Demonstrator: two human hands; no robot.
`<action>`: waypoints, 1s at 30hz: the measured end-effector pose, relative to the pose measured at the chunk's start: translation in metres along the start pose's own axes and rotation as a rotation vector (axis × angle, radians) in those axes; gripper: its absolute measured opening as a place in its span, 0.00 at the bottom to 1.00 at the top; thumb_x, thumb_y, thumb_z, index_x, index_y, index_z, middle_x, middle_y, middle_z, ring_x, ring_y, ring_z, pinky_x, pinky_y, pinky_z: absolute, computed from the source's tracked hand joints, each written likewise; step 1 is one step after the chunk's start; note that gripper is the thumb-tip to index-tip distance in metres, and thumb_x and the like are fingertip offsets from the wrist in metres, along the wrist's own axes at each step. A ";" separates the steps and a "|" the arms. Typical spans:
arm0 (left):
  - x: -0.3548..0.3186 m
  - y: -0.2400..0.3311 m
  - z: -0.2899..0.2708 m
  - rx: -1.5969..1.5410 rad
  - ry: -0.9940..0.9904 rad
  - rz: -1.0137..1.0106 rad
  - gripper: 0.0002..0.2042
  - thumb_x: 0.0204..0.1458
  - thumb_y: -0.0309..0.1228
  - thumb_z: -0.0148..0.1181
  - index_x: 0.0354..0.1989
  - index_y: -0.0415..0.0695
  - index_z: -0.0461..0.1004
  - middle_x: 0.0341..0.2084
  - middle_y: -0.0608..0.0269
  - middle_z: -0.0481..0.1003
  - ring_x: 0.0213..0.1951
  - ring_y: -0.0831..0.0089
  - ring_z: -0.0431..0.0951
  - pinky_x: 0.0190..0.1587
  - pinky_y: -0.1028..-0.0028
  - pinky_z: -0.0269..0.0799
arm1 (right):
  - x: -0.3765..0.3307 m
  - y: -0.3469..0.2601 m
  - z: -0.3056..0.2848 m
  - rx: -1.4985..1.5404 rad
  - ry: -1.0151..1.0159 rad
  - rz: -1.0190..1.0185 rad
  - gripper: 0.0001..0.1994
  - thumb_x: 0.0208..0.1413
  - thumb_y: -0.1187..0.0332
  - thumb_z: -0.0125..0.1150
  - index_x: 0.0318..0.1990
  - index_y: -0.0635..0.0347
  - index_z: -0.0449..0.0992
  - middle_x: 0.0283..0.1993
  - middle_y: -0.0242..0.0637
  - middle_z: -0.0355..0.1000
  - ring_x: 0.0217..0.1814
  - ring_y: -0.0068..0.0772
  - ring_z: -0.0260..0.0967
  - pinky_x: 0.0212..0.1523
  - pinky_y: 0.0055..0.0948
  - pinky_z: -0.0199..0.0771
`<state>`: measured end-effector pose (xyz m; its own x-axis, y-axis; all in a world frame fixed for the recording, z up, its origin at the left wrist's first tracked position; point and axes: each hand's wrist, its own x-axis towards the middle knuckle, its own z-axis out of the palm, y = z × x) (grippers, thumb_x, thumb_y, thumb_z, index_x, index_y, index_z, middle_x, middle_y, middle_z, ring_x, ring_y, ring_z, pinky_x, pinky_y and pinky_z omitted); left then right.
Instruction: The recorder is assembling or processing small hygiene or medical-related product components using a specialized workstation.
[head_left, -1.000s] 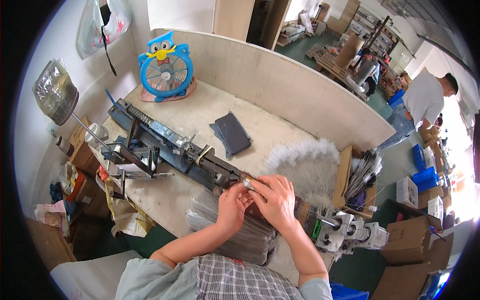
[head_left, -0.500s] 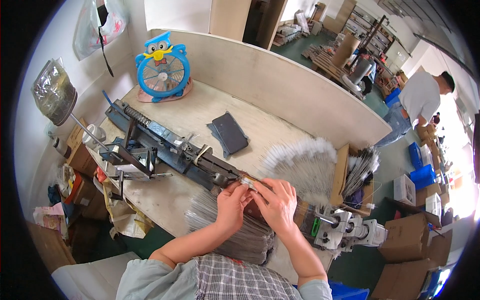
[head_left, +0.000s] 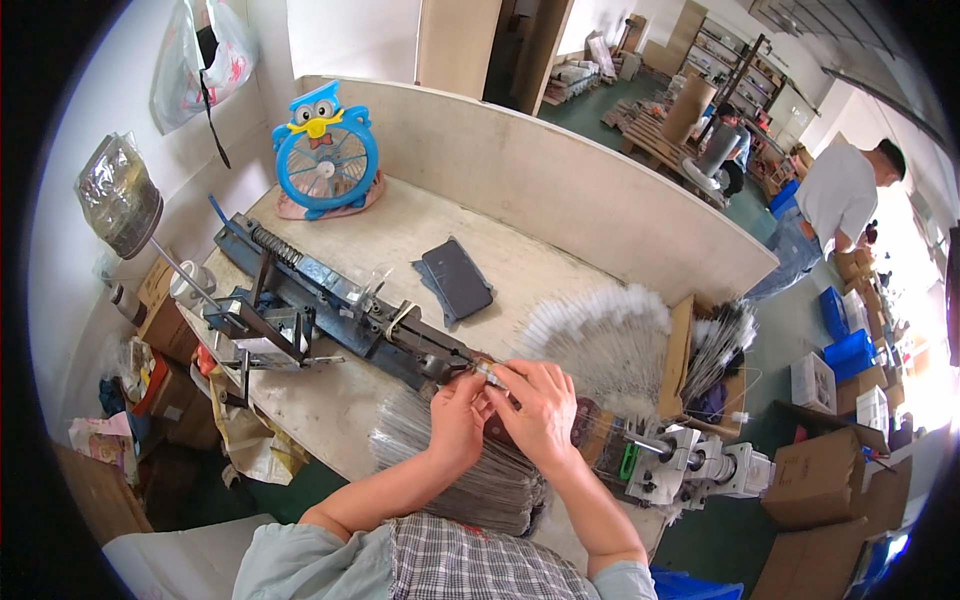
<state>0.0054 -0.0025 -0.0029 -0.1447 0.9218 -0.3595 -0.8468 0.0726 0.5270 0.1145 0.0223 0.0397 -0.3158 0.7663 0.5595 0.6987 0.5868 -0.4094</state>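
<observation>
My left hand (head_left: 458, 418) and my right hand (head_left: 540, 405) meet at the near end of a long dark metal bench jig (head_left: 345, 292). Fingers of both are pinched together, around something small and pale that they mostly cover. Below them lies a thick bundle of thin grey wires (head_left: 500, 485), its near ends toward my apron. A dark reddish-brown piece (head_left: 583, 420) shows beside my right hand. Farther right, a fan of thin wire brushes with white bristle tips (head_left: 600, 320) is spread on the worktable (head_left: 400, 215).
A blue cartoon-shaped fan (head_left: 325, 165) and a dark phone (head_left: 457, 280) are on the table, a low board (head_left: 560, 155) behind. At right stands a metal clamping device (head_left: 690, 460). Cardboard boxes (head_left: 815, 470) sit on the floor; another person (head_left: 840, 200) stands beyond.
My right hand has shifted slightly left and inward, uncovering more of the reddish-brown piece. My left hand stays near the jig's end. The view has tilted a little.
</observation>
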 end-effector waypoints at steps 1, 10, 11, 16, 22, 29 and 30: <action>0.001 0.000 0.000 0.011 -0.003 0.023 0.05 0.54 0.28 0.52 0.36 0.42 0.71 0.33 0.66 0.74 0.36 0.76 0.75 0.41 0.76 0.69 | 0.001 0.000 0.002 0.014 -0.007 -0.015 0.11 0.40 0.68 0.66 0.36 0.52 0.79 0.39 0.29 0.72 0.43 0.34 0.67 0.41 0.34 0.63; 0.001 0.001 -0.001 0.003 -0.042 -0.004 0.06 0.54 0.28 0.52 0.37 0.41 0.71 0.34 0.64 0.75 0.37 0.76 0.75 0.41 0.76 0.70 | 0.001 0.003 0.005 0.016 -0.016 -0.030 0.12 0.39 0.69 0.65 0.36 0.53 0.79 0.39 0.29 0.72 0.42 0.35 0.68 0.41 0.34 0.65; 0.001 0.001 -0.003 0.004 -0.042 -0.006 0.06 0.54 0.28 0.52 0.37 0.41 0.71 0.34 0.64 0.75 0.37 0.76 0.75 0.41 0.76 0.70 | 0.000 0.002 0.005 0.016 -0.015 -0.029 0.12 0.39 0.69 0.65 0.36 0.53 0.79 0.39 0.29 0.72 0.42 0.35 0.68 0.41 0.34 0.65; -0.001 0.002 0.000 -0.034 -0.022 -0.020 0.05 0.54 0.28 0.52 0.36 0.41 0.71 0.33 0.65 0.74 0.36 0.76 0.74 0.41 0.75 0.69 | 0.000 -0.002 0.008 0.008 0.015 0.006 0.14 0.38 0.69 0.66 0.37 0.54 0.79 0.39 0.29 0.72 0.42 0.34 0.68 0.41 0.33 0.65; -0.002 0.001 0.000 -0.004 -0.049 -0.017 0.03 0.53 0.25 0.53 0.34 0.42 0.70 0.32 0.67 0.74 0.35 0.77 0.74 0.40 0.75 0.69 | -0.004 -0.001 0.000 -0.043 0.031 -0.007 0.13 0.40 0.69 0.66 0.37 0.52 0.79 0.39 0.28 0.72 0.42 0.34 0.68 0.41 0.33 0.65; -0.003 0.002 0.005 0.045 -0.017 0.000 0.03 0.53 0.25 0.54 0.35 0.43 0.70 0.32 0.67 0.74 0.36 0.77 0.74 0.40 0.76 0.69 | -0.003 0.001 -0.002 -0.040 0.018 -0.008 0.11 0.40 0.68 0.66 0.36 0.51 0.79 0.38 0.28 0.72 0.41 0.35 0.68 0.41 0.33 0.65; -0.003 0.002 0.004 0.040 -0.021 -0.002 0.03 0.53 0.25 0.54 0.35 0.43 0.70 0.33 0.67 0.74 0.36 0.77 0.74 0.41 0.76 0.68 | -0.004 0.003 -0.001 -0.041 0.019 -0.012 0.11 0.40 0.68 0.66 0.36 0.51 0.79 0.38 0.29 0.72 0.41 0.34 0.68 0.41 0.33 0.65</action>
<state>0.0066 -0.0030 0.0022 -0.1319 0.9292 -0.3451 -0.8257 0.0896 0.5569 0.1185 0.0206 0.0369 -0.3124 0.7538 0.5780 0.7206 0.5845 -0.3728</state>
